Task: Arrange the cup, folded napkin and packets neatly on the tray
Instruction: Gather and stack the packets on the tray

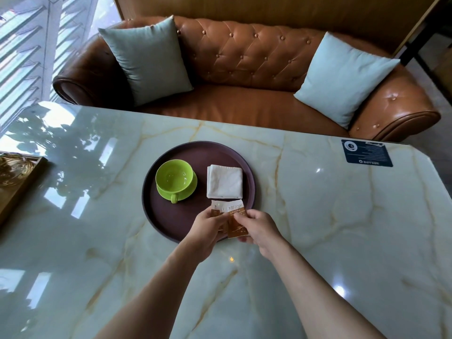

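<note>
Your left hand [208, 225] and right hand [259, 228] meet over the near rim of the round tray [171, 223], each pinching the brown-and-white packets [231, 216] between fingers and thumb; beyond them the folded napkin [225, 181] lies on the tray's right half; the green cup [174, 178] sits on its saucer [188, 192] to the left; the tray rests on the marble table [342, 216].

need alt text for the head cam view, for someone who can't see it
Two bare hands, left hand and right hand, hold brown and white packets over the near edge of a round dark tray on a marble table. On the tray sit a green cup on its saucer and a folded white napkin.
</note>
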